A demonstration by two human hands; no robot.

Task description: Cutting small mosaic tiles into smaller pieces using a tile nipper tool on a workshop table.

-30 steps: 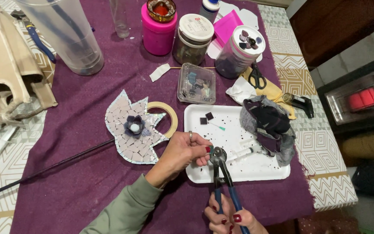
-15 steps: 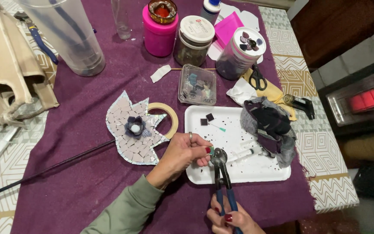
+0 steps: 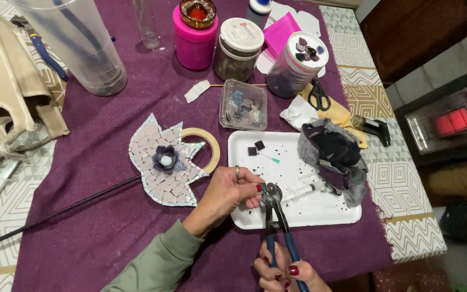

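Head view: a small green tile chip [image 3: 264, 187] sits in the head of the blue-handled nippers [image 3: 273, 208], over the near-left edge of the white tray [image 3: 293, 162]; left hand [image 3: 231, 190] pinches the chip with its fingertips; right hand [image 3: 282, 269], below the tray, squeezes the nipper handles; left of the tray lies the mosaic piece [image 3: 164, 161]; a grey cloth [image 3: 333, 157] covers the tray's right side

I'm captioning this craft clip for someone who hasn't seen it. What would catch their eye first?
Probably the two hands at the bottom centre: the right hand squeezes blue-handled nippers while the left hand feeds a small piece into their head, over a white tray. Left of them, a leaf-shaped mosaic lies on the purple cloth.
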